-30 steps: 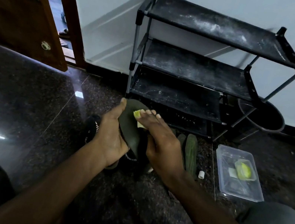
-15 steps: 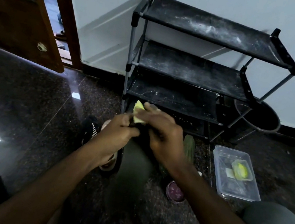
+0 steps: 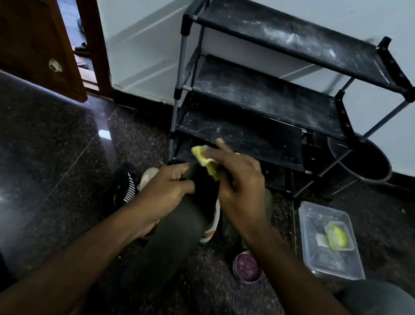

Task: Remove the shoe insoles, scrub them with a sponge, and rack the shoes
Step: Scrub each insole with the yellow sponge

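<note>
The insole [image 3: 173, 239] is out, its top end gripped by the left hand [image 3: 167, 192] over the floor [image 3: 36, 156], while the right hand [image 3: 239, 187] pinches a sponge [image 3: 205, 158] against it. Scrubbing seems under way; the shoes [image 3: 124, 187] sit unracked.

1. Against the wall [image 3: 148, 10]: shoe rack [image 3: 266, 95], door [image 3: 17, 23] to its left.
2. Right of rack: basin [image 3: 359, 161].
3. On floor [image 3: 38, 142] before rack: shoes [image 3: 124, 187].
4. Right of shoes: plastic container [image 3: 347, 266].
</note>
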